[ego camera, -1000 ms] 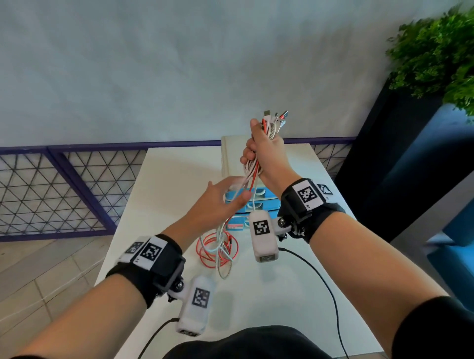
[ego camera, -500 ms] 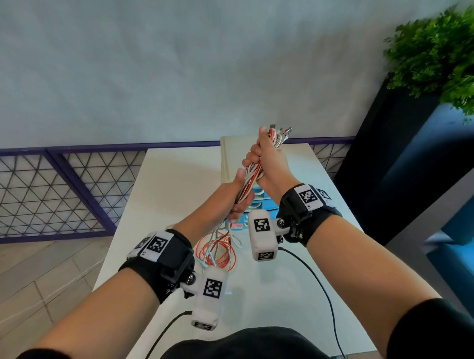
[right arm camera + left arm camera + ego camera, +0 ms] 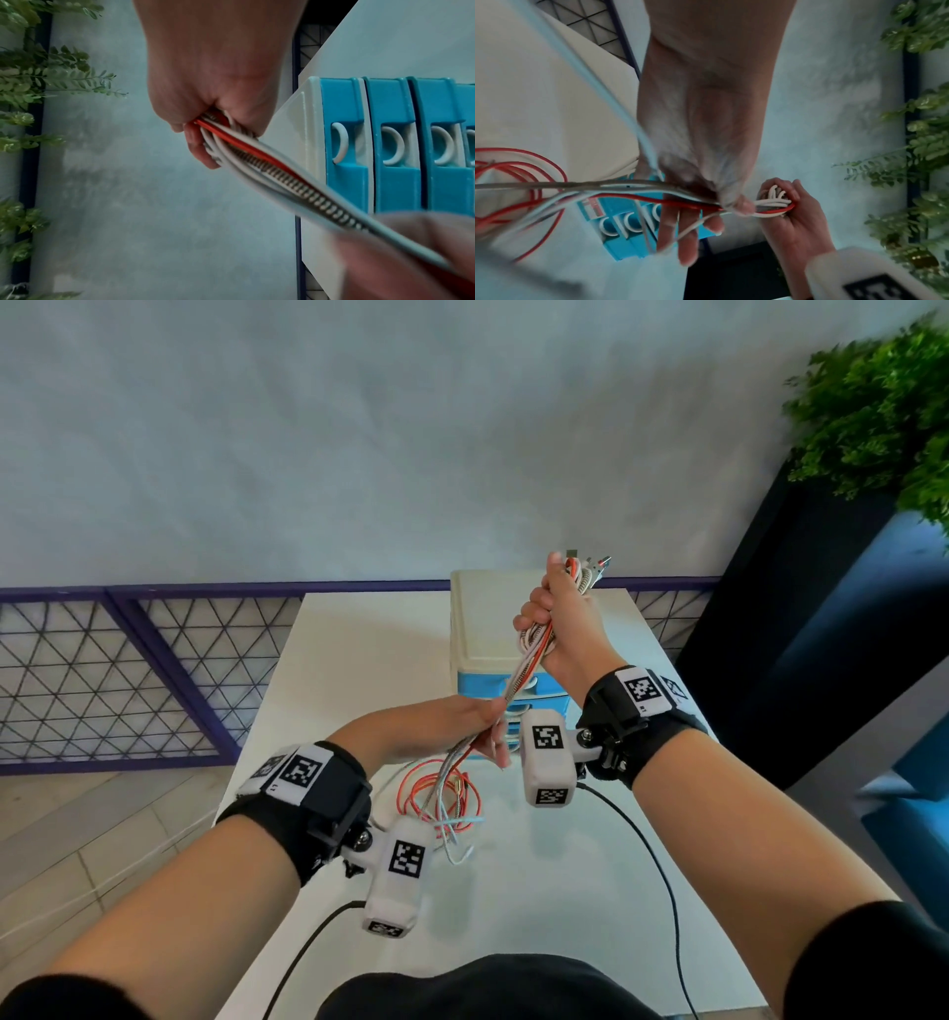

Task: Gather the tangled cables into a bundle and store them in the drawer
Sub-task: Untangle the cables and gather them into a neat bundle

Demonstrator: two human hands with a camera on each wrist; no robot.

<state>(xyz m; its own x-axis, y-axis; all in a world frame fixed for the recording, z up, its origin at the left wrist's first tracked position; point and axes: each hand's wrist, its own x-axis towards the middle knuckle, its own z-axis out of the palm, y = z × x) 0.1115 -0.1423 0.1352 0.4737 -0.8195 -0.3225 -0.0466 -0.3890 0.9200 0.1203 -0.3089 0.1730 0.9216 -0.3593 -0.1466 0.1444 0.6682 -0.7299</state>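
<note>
A bunch of red, white and braided cables [image 3: 523,675] runs taut between my two hands above the table. My right hand [image 3: 560,618] is raised and grips the plug ends in a fist; the plugs stick out above it. My left hand [image 3: 475,729] is lower and nearer me, pinching the strands [image 3: 628,187] between thumb and fingers. Below it the rest hangs down into loose red and white loops [image 3: 441,796] on the table. The drawer unit [image 3: 485,629], white on top with blue drawers [image 3: 393,162], stands behind the hands, all drawers closed.
The white table [image 3: 359,649] is narrow, with a floor drop on the left. A purple mesh fence [image 3: 128,670] runs behind it. At the right stands a dark planter with a green plant [image 3: 883,413]. Black camera cords [image 3: 662,875] trail across the near table.
My left hand closed on the cables just under the right hand, then slid down along them toward me, drawing the strands straight. The right hand stayed raised, holding the ends.
</note>
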